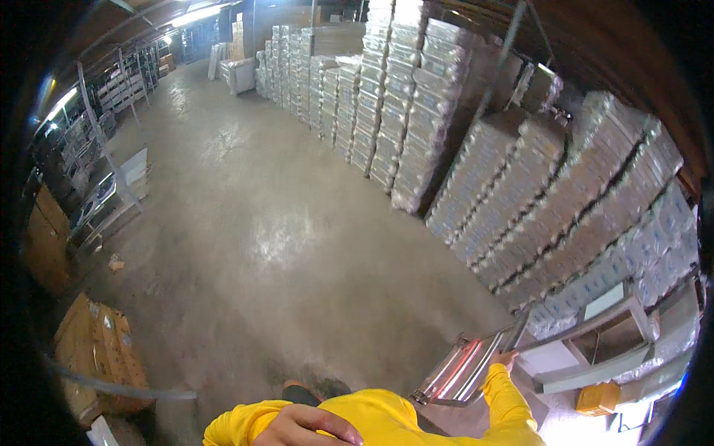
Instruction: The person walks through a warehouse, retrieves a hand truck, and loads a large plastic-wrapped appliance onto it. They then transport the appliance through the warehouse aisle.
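At the lower edge, my left hand (pixel 306 427) is in front of my yellow shirt (pixel 368 407). Its lower part is cut off, and I cannot make out whether it holds anything. My right arm reaches out to the lower right. There my right hand (pixel 503 360) grips the edge of a flat metal frame (pixel 465 369) with shiny bars and a reddish strip. The frame leans at a slant beside a whitish cabinet-like unit (pixel 554 359) with an open front.
Tall wrapped stacks (pixel 379 104) line the right side, with more stacks (pixel 550 201) nearer me. Cardboard boxes (pixel 100 349) stand at the left near a curved grey bar (pixel 126 388). A small orange-brown box (pixel 597 399) is at the lower right. Concrete floor (pixel 245 215) runs between.
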